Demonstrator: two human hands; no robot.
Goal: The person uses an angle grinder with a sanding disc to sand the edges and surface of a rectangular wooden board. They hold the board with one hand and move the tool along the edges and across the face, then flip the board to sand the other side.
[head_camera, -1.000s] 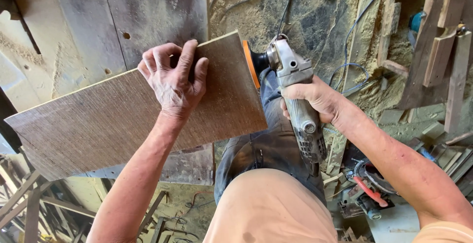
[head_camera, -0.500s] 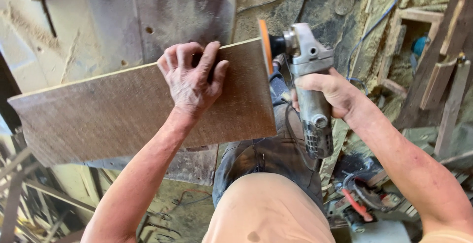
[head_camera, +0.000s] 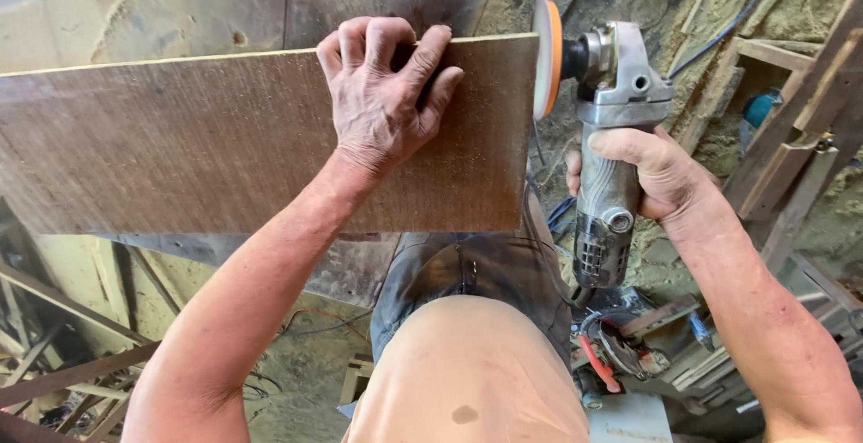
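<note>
We see a brown wooden board point(head_camera: 225, 137) lying flat across a dusty counter point(head_camera: 180, 3). The left hand point(head_camera: 387, 93) presses on the board, fingers curled over its far edge. Just right of the board, the right hand point(head_camera: 643, 173) clamps a grey angle grinder point(head_camera: 611, 137), its orange disc point(head_camera: 547, 57) touching the board's end.

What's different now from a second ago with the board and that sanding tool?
The board has swung from a slant to nearly level in the picture. The sander has slid along the board's right end toward the far corner, where its orange disc now sits. Unchanged: the left hand presses on the board with fingers over the far edge, and the right hand grips the sander's body.
</note>
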